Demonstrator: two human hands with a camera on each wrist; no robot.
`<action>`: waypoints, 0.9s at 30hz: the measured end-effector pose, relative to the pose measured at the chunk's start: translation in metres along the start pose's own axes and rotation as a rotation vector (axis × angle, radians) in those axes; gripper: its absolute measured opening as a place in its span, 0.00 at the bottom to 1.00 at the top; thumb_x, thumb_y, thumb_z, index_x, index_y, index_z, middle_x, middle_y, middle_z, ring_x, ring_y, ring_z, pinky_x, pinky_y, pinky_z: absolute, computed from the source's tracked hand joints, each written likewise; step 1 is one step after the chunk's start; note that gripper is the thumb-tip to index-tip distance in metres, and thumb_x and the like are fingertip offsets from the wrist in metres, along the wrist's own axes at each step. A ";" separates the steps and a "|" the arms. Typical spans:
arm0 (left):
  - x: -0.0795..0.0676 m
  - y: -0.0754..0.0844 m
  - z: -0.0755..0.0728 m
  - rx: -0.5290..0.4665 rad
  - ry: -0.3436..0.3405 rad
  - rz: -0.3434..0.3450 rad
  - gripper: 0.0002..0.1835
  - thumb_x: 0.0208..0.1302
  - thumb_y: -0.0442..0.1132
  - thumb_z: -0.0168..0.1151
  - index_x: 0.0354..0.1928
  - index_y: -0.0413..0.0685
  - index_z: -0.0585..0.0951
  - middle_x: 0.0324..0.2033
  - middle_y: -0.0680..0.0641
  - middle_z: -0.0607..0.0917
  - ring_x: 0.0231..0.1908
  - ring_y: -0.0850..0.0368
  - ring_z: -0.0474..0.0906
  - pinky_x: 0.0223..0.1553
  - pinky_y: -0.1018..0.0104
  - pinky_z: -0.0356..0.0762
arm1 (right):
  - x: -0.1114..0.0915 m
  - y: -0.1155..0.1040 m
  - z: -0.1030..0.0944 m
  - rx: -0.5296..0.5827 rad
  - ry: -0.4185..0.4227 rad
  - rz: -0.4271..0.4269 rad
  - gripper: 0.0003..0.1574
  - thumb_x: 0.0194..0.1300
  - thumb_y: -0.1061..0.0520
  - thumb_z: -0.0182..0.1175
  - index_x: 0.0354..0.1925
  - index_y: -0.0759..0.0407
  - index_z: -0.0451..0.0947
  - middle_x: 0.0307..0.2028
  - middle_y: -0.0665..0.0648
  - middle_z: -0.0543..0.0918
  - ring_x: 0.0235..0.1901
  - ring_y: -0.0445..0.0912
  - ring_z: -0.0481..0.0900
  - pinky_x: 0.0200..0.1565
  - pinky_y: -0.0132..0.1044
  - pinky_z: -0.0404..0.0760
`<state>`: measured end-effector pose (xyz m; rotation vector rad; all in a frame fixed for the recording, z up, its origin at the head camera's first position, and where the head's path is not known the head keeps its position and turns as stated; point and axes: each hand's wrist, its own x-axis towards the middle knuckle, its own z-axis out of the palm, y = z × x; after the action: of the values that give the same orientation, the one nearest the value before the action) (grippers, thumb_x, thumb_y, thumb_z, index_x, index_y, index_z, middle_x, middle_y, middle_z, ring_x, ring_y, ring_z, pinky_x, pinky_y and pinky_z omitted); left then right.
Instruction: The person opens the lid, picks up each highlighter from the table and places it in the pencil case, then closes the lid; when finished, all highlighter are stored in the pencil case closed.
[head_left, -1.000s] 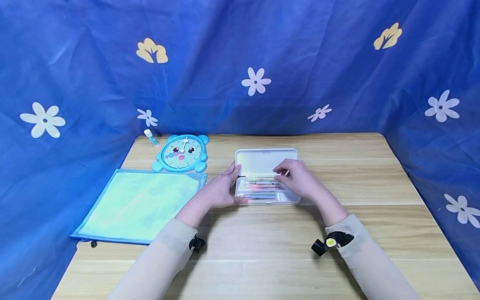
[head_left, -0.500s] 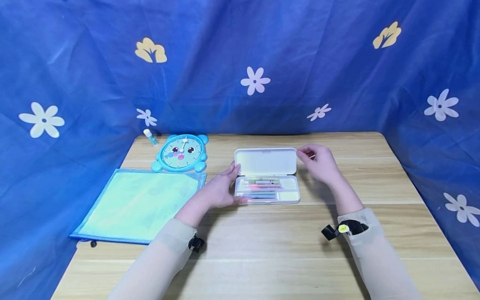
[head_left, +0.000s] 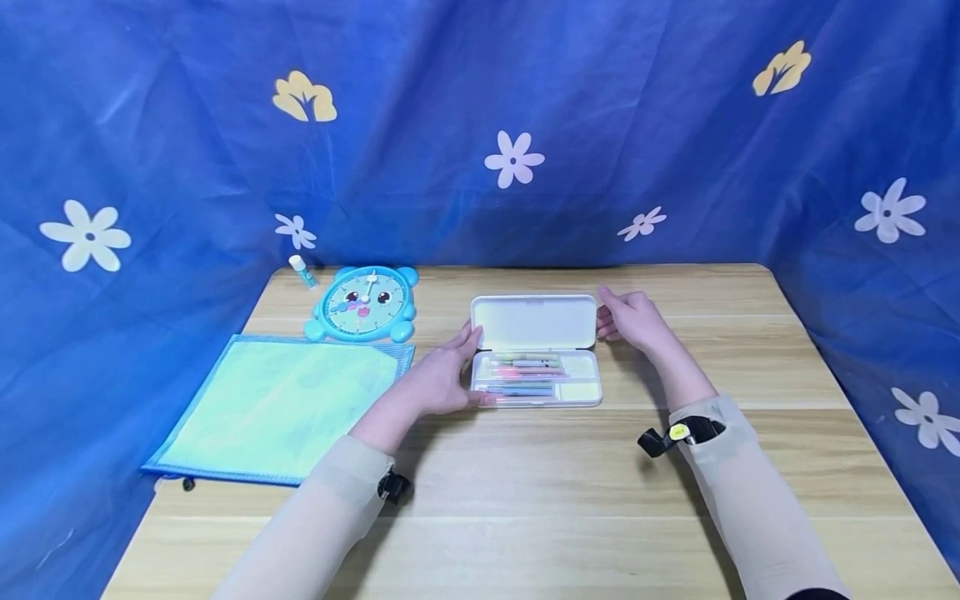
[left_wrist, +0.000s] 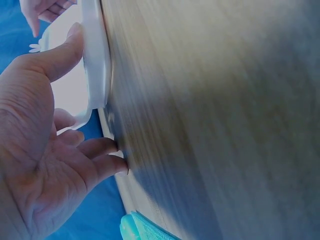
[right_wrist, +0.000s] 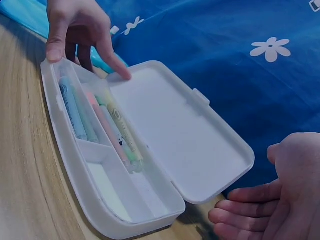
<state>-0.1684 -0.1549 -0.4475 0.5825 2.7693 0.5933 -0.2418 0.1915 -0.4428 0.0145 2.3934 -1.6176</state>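
A white pencil case (head_left: 588, 392) lies on the table with its lid (head_left: 534, 322) raised and tilted back. Several pens (right_wrist: 112, 125) in blue, pink, green and yellow lie in its two long compartments, toward the left end. My left hand (head_left: 444, 377) holds the case's left end, thumb on the near rim and a forefinger at the lid's edge. At the lid's right end is my right hand (head_left: 632, 319), holding nothing. In the right wrist view its fingers (right_wrist: 245, 210) are extended, close beside the lid's corner.
Left of the case lies a blue-edged mesh pouch (head_left: 277, 408) with a pale green face. A blue toy clock (head_left: 365, 304) is behind it, and a glue stick (head_left: 303, 272) beside the clock. A blue flowered cloth (head_left: 420, 192) rises behind the wooden table (head_left: 525, 500).
My right hand has moved from over the pens out to the right of the lid, and its fingers have spread. The left hand has stayed at the case's left end.
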 end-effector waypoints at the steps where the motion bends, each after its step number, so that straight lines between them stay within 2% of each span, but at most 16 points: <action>1: 0.000 0.000 0.000 0.003 -0.001 0.000 0.71 0.52 0.68 0.80 0.85 0.46 0.46 0.83 0.43 0.43 0.76 0.34 0.59 0.75 0.45 0.60 | 0.001 0.000 0.001 0.002 -0.009 0.017 0.44 0.85 0.38 0.46 0.52 0.83 0.79 0.39 0.71 0.87 0.35 0.54 0.89 0.46 0.48 0.89; 5: -0.001 0.000 0.001 0.005 -0.003 0.001 0.70 0.54 0.67 0.79 0.85 0.46 0.46 0.83 0.44 0.43 0.76 0.35 0.59 0.75 0.47 0.60 | 0.006 -0.003 0.003 0.005 -0.036 0.063 0.43 0.84 0.37 0.48 0.47 0.80 0.80 0.33 0.64 0.86 0.29 0.49 0.87 0.41 0.45 0.90; 9: -0.001 -0.001 0.002 -0.010 0.005 -0.001 0.70 0.54 0.66 0.80 0.85 0.47 0.45 0.83 0.44 0.43 0.76 0.35 0.59 0.75 0.46 0.60 | 0.008 -0.005 0.004 0.003 -0.057 0.099 0.40 0.83 0.37 0.50 0.42 0.75 0.80 0.31 0.62 0.84 0.27 0.48 0.85 0.39 0.44 0.90; 13: -0.001 -0.002 0.003 -0.042 0.025 -0.008 0.74 0.52 0.64 0.82 0.86 0.54 0.38 0.83 0.45 0.45 0.77 0.37 0.59 0.76 0.48 0.59 | 0.009 -0.006 0.005 0.002 -0.073 0.110 0.39 0.83 0.36 0.50 0.40 0.74 0.79 0.30 0.62 0.83 0.26 0.48 0.84 0.38 0.44 0.90; 16: 0.000 -0.002 0.003 -0.065 0.048 -0.016 0.80 0.50 0.63 0.84 0.86 0.57 0.31 0.82 0.42 0.53 0.75 0.38 0.63 0.76 0.50 0.60 | 0.009 -0.006 0.004 0.005 -0.080 0.121 0.40 0.83 0.35 0.49 0.41 0.74 0.79 0.30 0.61 0.83 0.26 0.47 0.85 0.38 0.44 0.90; 20: 0.000 -0.001 0.004 -0.076 0.060 -0.035 0.84 0.47 0.62 0.86 0.84 0.50 0.27 0.78 0.35 0.63 0.73 0.36 0.67 0.74 0.48 0.64 | 0.008 -0.006 0.005 0.017 -0.100 0.142 0.44 0.83 0.33 0.46 0.42 0.75 0.80 0.29 0.61 0.84 0.26 0.48 0.86 0.36 0.43 0.90; 24: 0.001 -0.001 0.004 -0.083 0.061 -0.036 0.83 0.47 0.61 0.86 0.84 0.42 0.31 0.77 0.33 0.65 0.74 0.37 0.66 0.75 0.50 0.62 | 0.007 -0.005 0.007 0.041 -0.112 0.154 0.46 0.83 0.32 0.44 0.40 0.74 0.80 0.28 0.61 0.84 0.25 0.48 0.86 0.34 0.42 0.90; 27: 0.001 -0.001 0.004 -0.082 0.064 -0.031 0.81 0.47 0.59 0.87 0.85 0.41 0.34 0.77 0.34 0.65 0.74 0.39 0.66 0.75 0.51 0.62 | 0.006 -0.005 0.007 0.044 -0.109 0.154 0.45 0.83 0.32 0.44 0.39 0.74 0.80 0.28 0.61 0.84 0.25 0.48 0.86 0.34 0.42 0.90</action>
<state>-0.1685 -0.1538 -0.4512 0.5099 2.7920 0.7264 -0.2467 0.1822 -0.4423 0.1129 2.2173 -1.5590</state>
